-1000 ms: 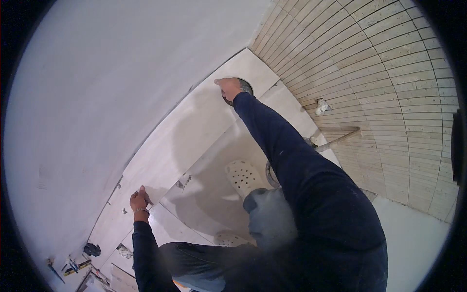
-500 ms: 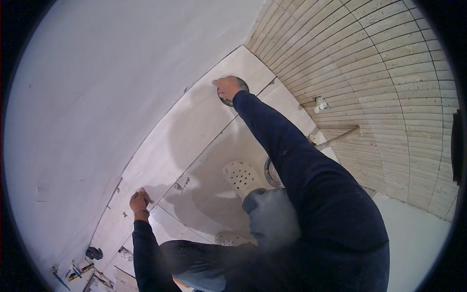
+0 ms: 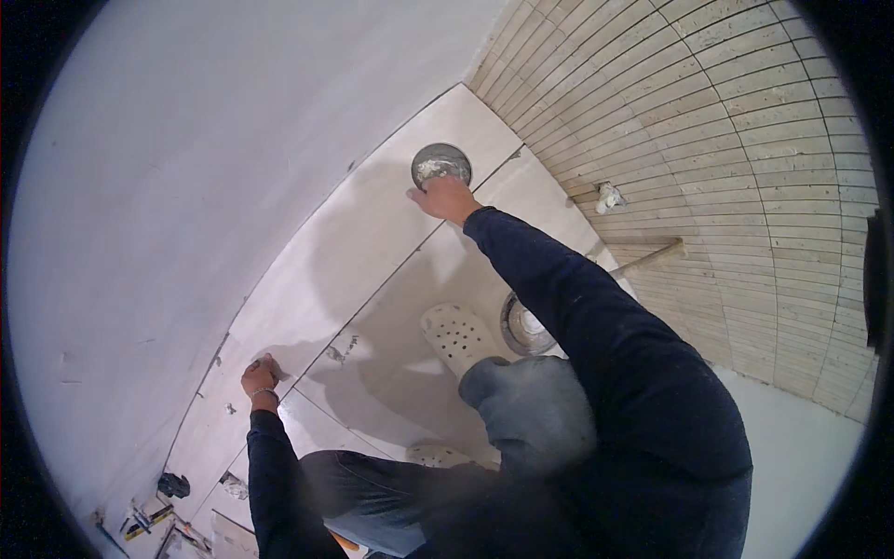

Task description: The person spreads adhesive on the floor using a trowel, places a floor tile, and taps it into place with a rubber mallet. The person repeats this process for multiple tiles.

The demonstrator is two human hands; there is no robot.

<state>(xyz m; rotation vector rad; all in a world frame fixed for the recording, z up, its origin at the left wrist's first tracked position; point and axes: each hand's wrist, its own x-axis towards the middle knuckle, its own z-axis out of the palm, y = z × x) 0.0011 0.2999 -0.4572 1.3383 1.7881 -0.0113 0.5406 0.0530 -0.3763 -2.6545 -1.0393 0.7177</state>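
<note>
My right hand [image 3: 447, 199] is at the near rim of a round dark-grey opening or bowl [image 3: 441, 158] in the pale floor tiles, with whitish material inside. Its thumb points left outside the rim; the other fingers bend in over the edge, and anything they hold is hidden. My left hand [image 3: 262, 374], with a bracelet at the wrist, is closed and low against the long tile [image 3: 321, 270] along the white wall. What is in it, if anything, does not show.
A second round, metal-rimmed thing [image 3: 527, 326] lies beside my pale clog [image 3: 456, 335]. A stick [image 3: 652, 257] leans by the wall of narrow beige tiles [image 3: 689, 112]. Tools [image 3: 140, 522] and a dark crumpled thing [image 3: 173, 484] lie at lower left. The white wall [image 3: 205, 158] borders the floor.
My right hand has moved from the far-left side of the round grey thing to its near rim, showing more of its inside. My left hand has barely moved.
</note>
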